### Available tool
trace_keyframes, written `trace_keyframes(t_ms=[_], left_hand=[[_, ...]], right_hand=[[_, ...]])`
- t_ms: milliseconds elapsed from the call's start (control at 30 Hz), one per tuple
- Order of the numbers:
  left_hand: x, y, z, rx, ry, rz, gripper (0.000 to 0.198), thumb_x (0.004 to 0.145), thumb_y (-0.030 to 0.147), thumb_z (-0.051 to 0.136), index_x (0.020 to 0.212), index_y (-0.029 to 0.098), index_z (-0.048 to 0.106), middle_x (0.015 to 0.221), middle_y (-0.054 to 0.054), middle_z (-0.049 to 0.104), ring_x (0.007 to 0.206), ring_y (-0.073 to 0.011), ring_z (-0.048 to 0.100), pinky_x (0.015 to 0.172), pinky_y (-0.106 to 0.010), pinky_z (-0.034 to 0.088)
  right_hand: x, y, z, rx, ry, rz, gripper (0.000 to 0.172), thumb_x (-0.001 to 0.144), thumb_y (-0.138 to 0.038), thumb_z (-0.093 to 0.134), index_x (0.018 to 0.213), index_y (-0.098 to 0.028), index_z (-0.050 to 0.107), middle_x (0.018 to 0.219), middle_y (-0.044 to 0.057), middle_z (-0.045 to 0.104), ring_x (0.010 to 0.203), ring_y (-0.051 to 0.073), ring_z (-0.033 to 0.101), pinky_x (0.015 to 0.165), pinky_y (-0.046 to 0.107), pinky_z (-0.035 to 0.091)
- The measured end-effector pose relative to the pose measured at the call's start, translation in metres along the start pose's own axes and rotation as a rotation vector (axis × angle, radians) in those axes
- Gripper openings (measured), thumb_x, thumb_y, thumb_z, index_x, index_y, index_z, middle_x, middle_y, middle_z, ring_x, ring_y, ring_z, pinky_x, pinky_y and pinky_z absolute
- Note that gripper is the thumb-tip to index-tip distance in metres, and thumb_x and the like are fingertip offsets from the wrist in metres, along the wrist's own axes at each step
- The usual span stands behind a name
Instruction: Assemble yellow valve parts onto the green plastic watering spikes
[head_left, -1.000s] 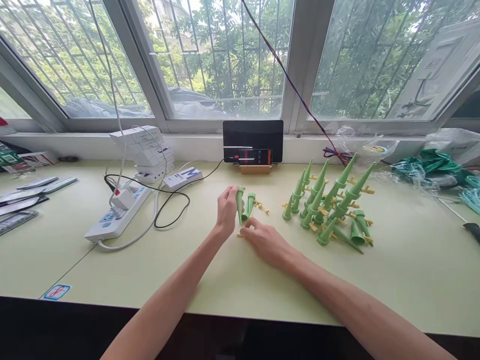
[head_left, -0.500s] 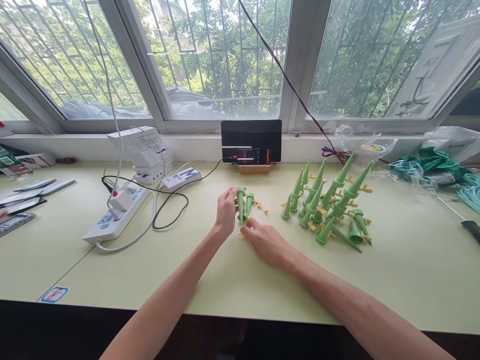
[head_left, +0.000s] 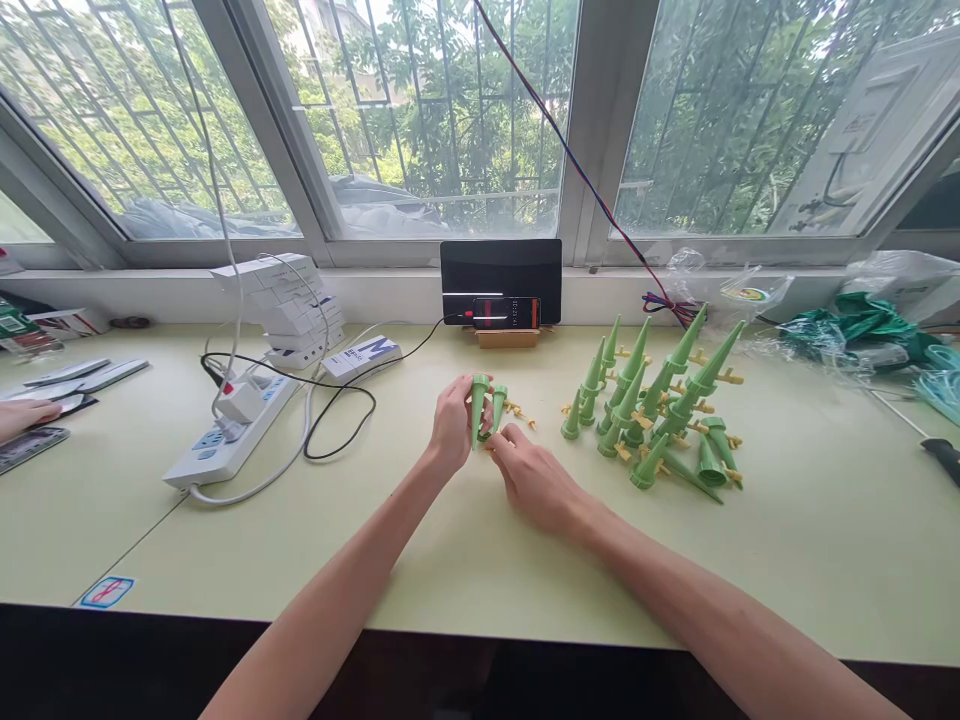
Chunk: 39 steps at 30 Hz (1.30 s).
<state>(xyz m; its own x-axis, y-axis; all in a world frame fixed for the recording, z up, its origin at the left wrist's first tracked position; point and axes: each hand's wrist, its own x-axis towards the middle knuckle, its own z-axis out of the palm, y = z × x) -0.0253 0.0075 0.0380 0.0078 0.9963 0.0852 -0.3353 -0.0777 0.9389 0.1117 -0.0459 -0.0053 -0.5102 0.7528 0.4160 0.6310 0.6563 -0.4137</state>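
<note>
My left hand (head_left: 452, 428) grips a green plastic cone spike (head_left: 478, 406), point down, above the pale green table (head_left: 225, 530). A second green spike (head_left: 498, 404) stands just right of it. My right hand (head_left: 534, 480) pinches a small yellow piece (head_left: 491, 444) and holds it against the base of the spike in my left hand. A few small yellow pieces (head_left: 519, 411) lie loose behind the hands. A pile of green spikes with yellow fittings (head_left: 660, 410) stands to the right.
A white power strip (head_left: 225, 432) with black and white cables lies at left, by stacked white boxes (head_left: 283, 305). A phone on a wooden stand (head_left: 507, 318) sits before a black screen. Another person's hand (head_left: 26, 414) shows at far left. Plastic bags (head_left: 862, 330) lie at right.
My right hand lifted off the table with a small yellow piece and brought it up to the spike in my left hand. Another person's hand appeared at far left.
</note>
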Motion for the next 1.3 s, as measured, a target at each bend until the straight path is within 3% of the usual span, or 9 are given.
trace_keyframes(t_ms=[200,500,800,1033,1300], left_hand=[[0.000,-0.001,0.000,-0.004,-0.030,0.003,0.020,0.084,0.032,0.052,0.088,0.015,0.060,0.080,-0.003,0.056,0.046,-0.0082,0.044,0.039,-0.024,0.034],[-0.004,-0.001,0.003,0.097,-0.076,-0.006,0.020,0.085,0.035,0.052,0.088,0.017,0.059,0.076,-0.002,0.058,0.045,-0.0083,0.046,0.039,-0.022,0.033],[-0.006,-0.003,0.006,0.128,-0.093,-0.010,0.020,0.085,0.037,0.056,0.082,0.018,0.054,0.078,-0.003,0.063,0.042,-0.0062,0.044,0.038,-0.021,0.030],[-0.006,-0.006,0.004,0.214,-0.099,-0.012,0.027,0.084,0.044,0.061,0.082,0.018,0.054,0.077,-0.003,0.066,0.040,-0.0057,0.039,0.038,-0.022,0.030],[-0.007,-0.008,0.005,0.269,-0.115,-0.033,0.034,0.083,0.052,0.062,0.081,0.019,0.054,0.075,-0.002,0.064,0.043,-0.0057,0.038,0.037,-0.020,0.024]], right_hand=[[0.004,0.007,0.002,0.151,0.142,0.079,0.019,0.098,-0.014,0.035,0.094,-0.020,0.052,0.088,0.004,0.047,0.066,0.015,0.045,0.062,0.026,0.039],[0.008,0.014,-0.004,0.335,0.374,0.101,0.025,0.102,-0.024,0.036,0.086,-0.020,0.055,0.082,0.003,0.059,0.076,0.017,0.054,0.069,0.027,0.041],[0.009,0.016,-0.006,0.374,0.448,0.162,0.026,0.101,-0.031,0.041,0.085,-0.020,0.058,0.076,0.002,0.060,0.069,0.016,0.053,0.065,0.027,0.042],[0.006,0.011,-0.014,0.387,0.603,0.199,0.025,0.101,-0.032,0.041,0.093,-0.020,0.062,0.085,0.005,0.062,0.076,0.017,0.056,0.069,0.028,0.046],[0.007,0.015,-0.013,0.411,0.582,0.219,0.023,0.100,-0.033,0.044,0.099,-0.021,0.064,0.095,0.007,0.064,0.079,0.017,0.059,0.068,0.028,0.049]])
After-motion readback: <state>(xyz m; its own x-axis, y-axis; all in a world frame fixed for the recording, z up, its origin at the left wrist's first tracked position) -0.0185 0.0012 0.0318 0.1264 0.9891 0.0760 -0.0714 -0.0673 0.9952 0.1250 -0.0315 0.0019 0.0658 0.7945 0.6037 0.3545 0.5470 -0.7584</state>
